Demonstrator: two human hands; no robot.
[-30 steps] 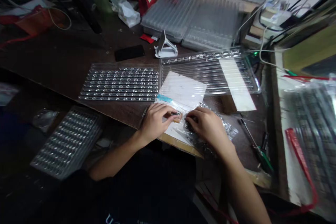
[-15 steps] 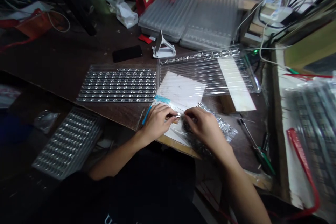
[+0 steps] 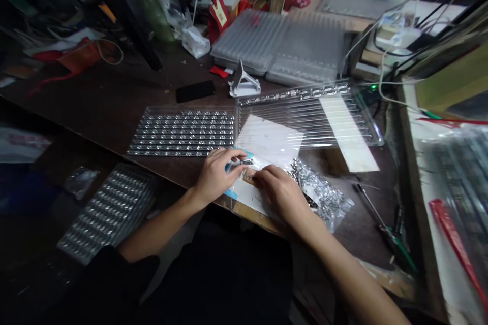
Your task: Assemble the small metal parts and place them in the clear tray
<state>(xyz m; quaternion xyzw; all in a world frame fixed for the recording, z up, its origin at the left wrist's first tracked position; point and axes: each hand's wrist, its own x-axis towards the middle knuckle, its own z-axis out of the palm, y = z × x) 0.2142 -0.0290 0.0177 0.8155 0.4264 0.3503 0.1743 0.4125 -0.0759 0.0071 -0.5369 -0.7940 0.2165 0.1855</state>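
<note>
Between thumb and forefinger, my left hand [image 3: 219, 175] pinches a small metal part [image 3: 246, 162] above a white sheet [image 3: 240, 195] at the table's front edge. My right hand [image 3: 280, 188] is closed just to the right, its fingertips at a small brown block [image 3: 249, 176]; whether they hold anything is hidden. A clear plastic bag of small metal parts [image 3: 324, 195] lies open beside my right hand. Behind my left hand is a clear tray filled with rows of metal parts [image 3: 183, 132]. A second ribbed tray [image 3: 278, 104] has parts only along its far row.
A white card [image 3: 270, 137] and a white strip [image 3: 348, 134] lie across the ribbed tray. Behind are a phone [image 3: 195, 91], a white stand [image 3: 244, 84] and stacked clear trays [image 3: 305, 45]. A green-handled screwdriver [image 3: 400, 249] lies right. More filled trays [image 3: 107, 213] sit lower left.
My hands have moved slightly apart, the right one lower towards the brown block. The metal part stays in my left fingers. The camera view has shifted, so the table appears lower.
</note>
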